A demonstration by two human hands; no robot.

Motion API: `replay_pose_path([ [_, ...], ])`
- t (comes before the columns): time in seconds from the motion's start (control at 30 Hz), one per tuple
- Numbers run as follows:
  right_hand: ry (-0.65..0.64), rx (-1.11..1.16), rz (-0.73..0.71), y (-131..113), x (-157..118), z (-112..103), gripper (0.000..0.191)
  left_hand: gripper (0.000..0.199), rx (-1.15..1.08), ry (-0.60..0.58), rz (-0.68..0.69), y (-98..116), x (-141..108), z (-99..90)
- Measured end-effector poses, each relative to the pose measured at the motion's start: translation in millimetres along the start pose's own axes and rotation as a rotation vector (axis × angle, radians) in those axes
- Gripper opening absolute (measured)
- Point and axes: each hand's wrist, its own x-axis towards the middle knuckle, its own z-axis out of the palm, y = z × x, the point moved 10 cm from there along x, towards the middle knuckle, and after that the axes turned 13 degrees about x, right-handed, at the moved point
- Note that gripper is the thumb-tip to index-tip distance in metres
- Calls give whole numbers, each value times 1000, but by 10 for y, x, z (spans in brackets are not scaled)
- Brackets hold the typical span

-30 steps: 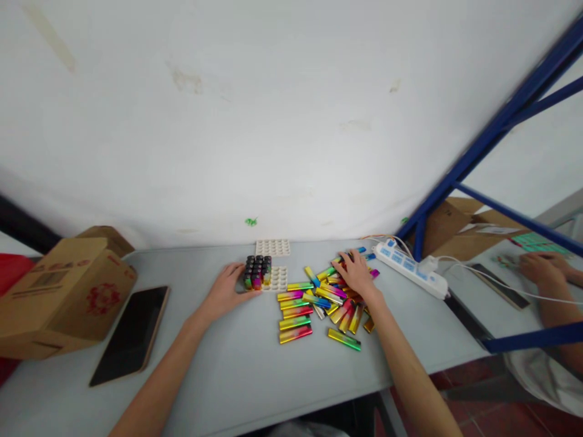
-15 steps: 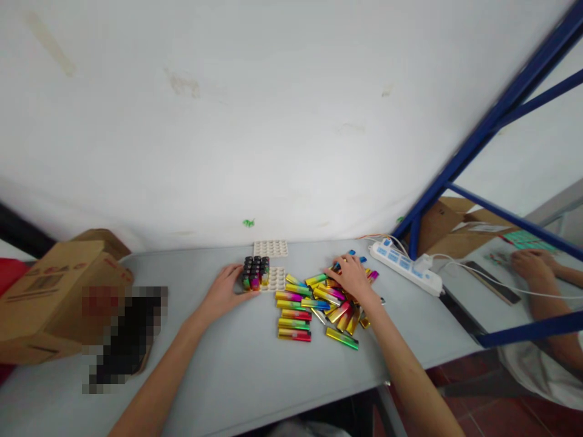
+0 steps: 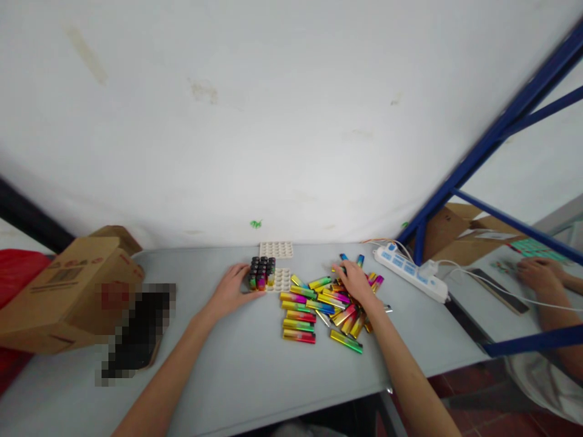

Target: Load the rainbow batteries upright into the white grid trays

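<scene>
My left hand curls round the left side of a block of upright lighters with black tops, its thumb along the front. They stand in the left part of a white tray with round holes; the right part shows bare holes. My right hand reaches into a pile of shiny multicoloured lighters, fingers bent down at its far side. Its fingertips close on a lighter that is mostly hidden. Left of the pile, several lighters lie in a rough column, black ends to the right.
Against the wall lies a second white holed tray. A cardboard box and a blurred dark phone-like object are at left. A power strip with cables lies by the blue metal frame. Beyond it, another person's hands are at work.
The view has shifted slightly, moving the scene to the right. My right hand's fingers have shifted a little within the far side of the pile. My left hand stays at the upright lighters.
</scene>
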Motion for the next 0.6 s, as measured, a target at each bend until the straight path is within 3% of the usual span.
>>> replay_pose_path([
  [0.17, 203, 172, 124, 65, -23, -290, 57, 68, -11, -11, -15, 0, 4, -5],
  [0.33, 313, 368, 167, -118, -7, -436, 68, 69, -18, -1, -23, -5, 1, -18],
  [0.43, 289, 534, 203, -324, 70, -331, 66, 70, -16, 2, -25, -2, -5, -17],
  [0.6, 100, 892, 180, -945, 243, 109, 64, 70, 1, 1, -24, 22, -17, -14],
])
